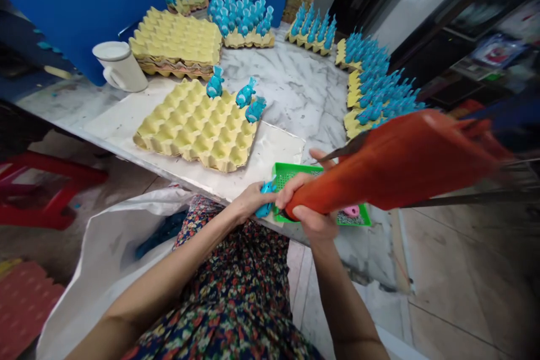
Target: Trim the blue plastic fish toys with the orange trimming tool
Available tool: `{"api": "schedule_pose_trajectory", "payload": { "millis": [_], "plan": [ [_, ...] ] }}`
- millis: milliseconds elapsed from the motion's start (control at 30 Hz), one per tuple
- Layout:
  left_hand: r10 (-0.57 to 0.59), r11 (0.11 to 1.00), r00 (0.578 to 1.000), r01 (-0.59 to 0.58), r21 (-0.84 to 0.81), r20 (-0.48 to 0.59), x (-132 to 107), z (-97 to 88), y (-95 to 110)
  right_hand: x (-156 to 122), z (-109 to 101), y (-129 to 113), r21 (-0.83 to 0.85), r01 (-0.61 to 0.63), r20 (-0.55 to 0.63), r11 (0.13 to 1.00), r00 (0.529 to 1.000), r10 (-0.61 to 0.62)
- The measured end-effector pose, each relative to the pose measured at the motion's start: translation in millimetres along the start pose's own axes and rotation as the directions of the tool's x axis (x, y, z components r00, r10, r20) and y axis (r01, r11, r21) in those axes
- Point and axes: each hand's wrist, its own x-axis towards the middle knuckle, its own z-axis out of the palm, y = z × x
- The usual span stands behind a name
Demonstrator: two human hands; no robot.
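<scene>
My left hand (pixel 250 201) is closed around a small blue plastic figure (pixel 265 201) at the table's front edge. My right hand (pixel 313 215) grips an orange power screwdriver (pixel 371 171), its thick body slanting up to the right and its narrow end close to the figure. The bit is hidden by my fingers. Partly behind the tool and my right hand lies a green tray (pixel 282 171) with small grey metal pieces, which look like screws, and a pink part (pixel 351 211). Beyond my left hand, a yellow egg tray (pixel 198 124) carries three blue figures (pixel 244 93) along its far right side.
A stack of yellow egg trays (pixel 177 39) and a lidded white mug (pixel 122 67) stand at the back left. More blue figures (pixel 240 14) fill trays at the back and right (pixel 371 76). A white sack (pixel 101 242) and red stool (pixel 42 185) are at left.
</scene>
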Motion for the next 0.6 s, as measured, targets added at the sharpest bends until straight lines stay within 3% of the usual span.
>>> {"api": "schedule_pose_trajectory", "payload": {
  "millis": [67,233,600],
  "plan": [
    [0.007,1.000,0.999,-0.008,0.024,0.036,-2.1,-2.1,-0.5,-3.2,-4.1,2.6,-0.033,0.020,-0.101,0.999,0.995,-0.024],
    [-0.014,0.993,0.996,0.003,-0.120,-0.088,-6.5,-2.7,-4.1,-12.3,-14.5,23.5,-0.180,0.005,-0.298,0.984,0.953,-0.059],
    [-0.033,0.986,0.994,0.016,-0.168,-0.100,-6.0,-0.6,-2.3,-26.2,-21.8,38.6,-0.184,0.034,-0.300,0.982,0.950,-0.089]
  ]
}}
